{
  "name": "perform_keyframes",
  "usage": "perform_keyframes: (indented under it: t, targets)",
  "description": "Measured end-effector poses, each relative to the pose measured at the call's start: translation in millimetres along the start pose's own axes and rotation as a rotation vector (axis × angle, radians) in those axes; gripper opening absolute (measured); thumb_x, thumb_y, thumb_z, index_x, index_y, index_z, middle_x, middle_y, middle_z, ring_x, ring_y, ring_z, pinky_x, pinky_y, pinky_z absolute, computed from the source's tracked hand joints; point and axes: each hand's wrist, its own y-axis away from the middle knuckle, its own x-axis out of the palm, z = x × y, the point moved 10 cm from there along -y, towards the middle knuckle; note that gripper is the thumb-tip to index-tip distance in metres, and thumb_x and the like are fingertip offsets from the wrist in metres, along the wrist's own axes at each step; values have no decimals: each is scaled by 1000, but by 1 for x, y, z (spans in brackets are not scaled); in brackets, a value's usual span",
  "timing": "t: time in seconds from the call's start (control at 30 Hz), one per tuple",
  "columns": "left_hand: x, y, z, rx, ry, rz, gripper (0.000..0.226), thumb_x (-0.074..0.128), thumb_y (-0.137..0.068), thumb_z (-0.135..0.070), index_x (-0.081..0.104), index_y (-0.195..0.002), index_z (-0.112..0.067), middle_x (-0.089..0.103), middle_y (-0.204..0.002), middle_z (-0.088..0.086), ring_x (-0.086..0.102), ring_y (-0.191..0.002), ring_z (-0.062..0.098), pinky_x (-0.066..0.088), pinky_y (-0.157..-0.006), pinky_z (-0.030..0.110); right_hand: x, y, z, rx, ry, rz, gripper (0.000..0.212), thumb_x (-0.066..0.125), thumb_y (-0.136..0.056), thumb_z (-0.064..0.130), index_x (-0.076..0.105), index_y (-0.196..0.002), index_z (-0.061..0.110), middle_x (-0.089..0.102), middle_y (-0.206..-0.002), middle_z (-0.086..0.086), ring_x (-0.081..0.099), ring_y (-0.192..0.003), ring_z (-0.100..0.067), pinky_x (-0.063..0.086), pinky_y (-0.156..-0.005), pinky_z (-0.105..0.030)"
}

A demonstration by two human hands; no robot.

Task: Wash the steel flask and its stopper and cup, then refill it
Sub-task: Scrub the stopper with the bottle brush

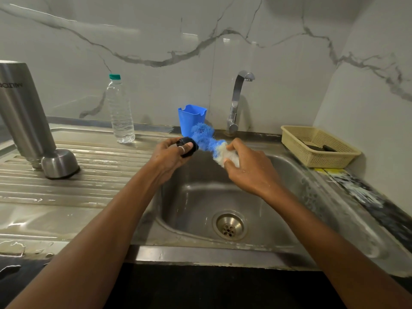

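Two hands work over the stainless steel sink basin [200, 197]: the left hand [171, 156] is closed around the small black round plastic stopper [186, 146], while the right hand [249, 167] is clamped on the blue-and-white bristly bottle brush [209, 141] pressed against it. Light, rigid and probably slick when wet, the stopper looks best pinched round its rim. Fingers hide most of it, and blur makes the bristles hard to read.

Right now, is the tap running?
Off. No water falls from the tap spout into the sink.
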Motion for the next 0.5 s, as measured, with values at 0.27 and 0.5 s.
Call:
perform_keyframes:
  t: [0.27, 0.5]
  targets:
    - [14, 7, -2, 32, -37, 55, 39, 71, -91, 1, 58, -128, -1, 69, -119, 16, 73, -103, 24, 61, -77, 27, -1, -4, 10, -19, 0, -49, 28, 54, -95, 32, 47, -122, 30, 66, -98, 0, 61, -83, -26, 48, -67, -37]
    - [-10, 4, -8, 52, -71, -14, 37, 71, -92, 0, 60, -127, -3, 70, -120, 16, 73, -105, 24, 62, -84, 31, 9, 9, 11, -46, -3, 29, 30, 54, -95, 34, 47, -124, 31, 67, -97, -3, 63, -80, -25, 54, -67, -39]
